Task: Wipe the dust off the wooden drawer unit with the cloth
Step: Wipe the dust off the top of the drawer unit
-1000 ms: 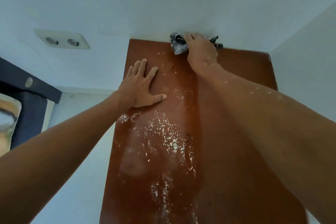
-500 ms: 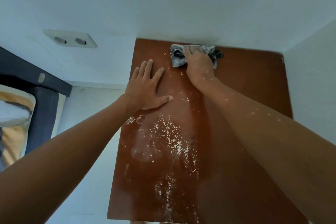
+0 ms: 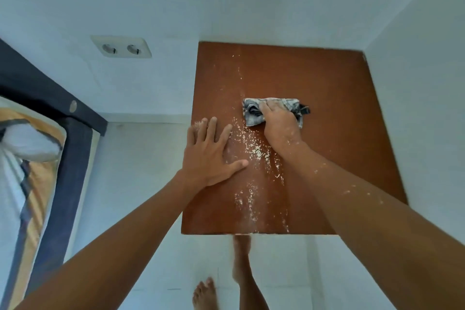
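The brown wooden top of the drawer unit (image 3: 339,118) fills the middle of the head view, pushed into a corner of white walls. White dust (image 3: 254,151) lies in a streak from the back edge down to the front edge, thickest between my hands. My right hand (image 3: 279,121) presses a crumpled grey cloth (image 3: 251,113) flat on the top, near its middle. My left hand (image 3: 211,153) lies flat with fingers spread on the left part of the top, holding nothing. Specks of dust cling to my right forearm.
A double wall socket (image 3: 122,49) sits on the wall to the left of the unit. A bed with a dark frame (image 3: 73,158) and patterned bedding stands at far left. My bare feet (image 3: 205,294) stand on the white tiled floor below the front edge.
My right hand has dragged the cloth from the back edge toward me to the middle of the top. The view has tilted down, showing the front edge and my feet.
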